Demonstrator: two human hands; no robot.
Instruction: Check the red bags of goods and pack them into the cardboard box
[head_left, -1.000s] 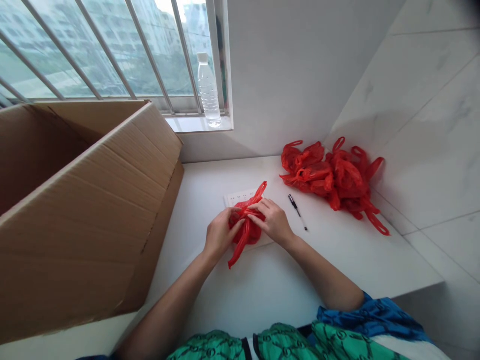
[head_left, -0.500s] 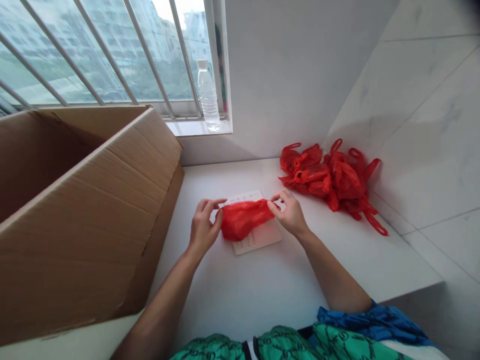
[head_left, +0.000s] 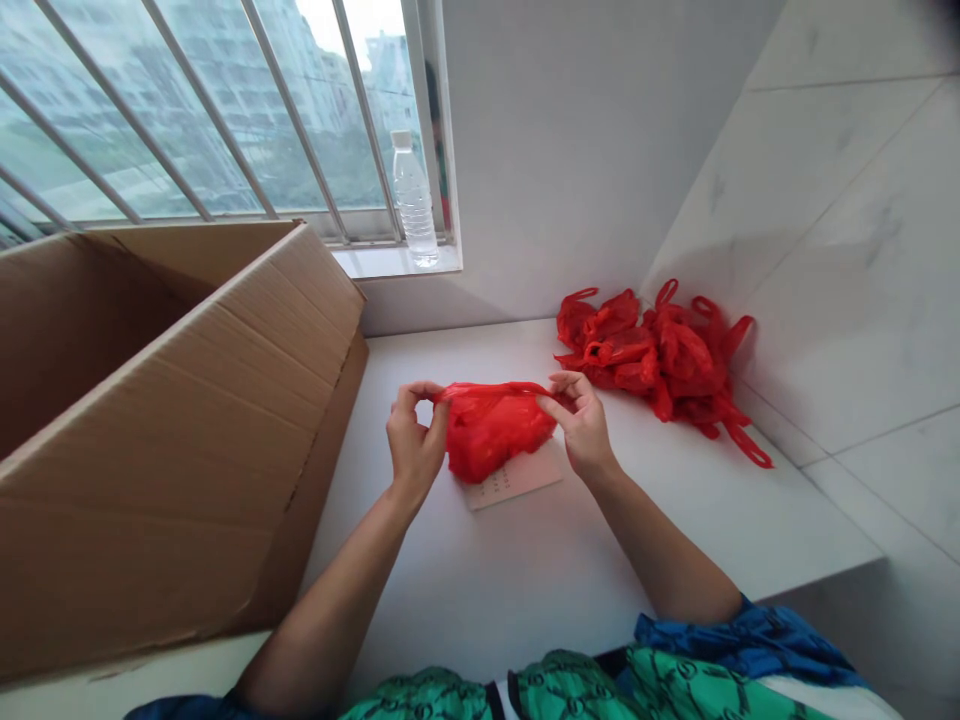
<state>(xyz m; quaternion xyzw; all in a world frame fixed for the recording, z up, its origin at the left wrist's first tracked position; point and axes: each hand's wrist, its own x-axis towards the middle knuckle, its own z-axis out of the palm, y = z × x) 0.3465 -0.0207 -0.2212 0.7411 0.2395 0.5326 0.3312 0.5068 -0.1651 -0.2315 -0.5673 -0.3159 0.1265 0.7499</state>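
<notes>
I hold a small red plastic bag (head_left: 491, 432) just above the white table (head_left: 525, 570), stretched between both hands. My left hand (head_left: 412, 440) pinches its left end and my right hand (head_left: 581, 425) pinches its right end, fingers closed on the plastic. Under the bag lies a white printed sheet (head_left: 517, 478), partly covered. A heap of several similar red bags (head_left: 656, 358) lies at the back right against the tiled wall.
A big open cardboard box (head_left: 172, 420) fills the left side, its wall close to my left hand. A clear water bottle (head_left: 414, 200) stands on the window sill behind barred glass. The table's right edge (head_left: 847, 555) drops off near the tiled wall.
The hands went from working the bag's handles together at its middle to pulling apart, stretching the bag wide, then lifting it slightly. The pen beside the sheet is now hidden behind my right hand.
</notes>
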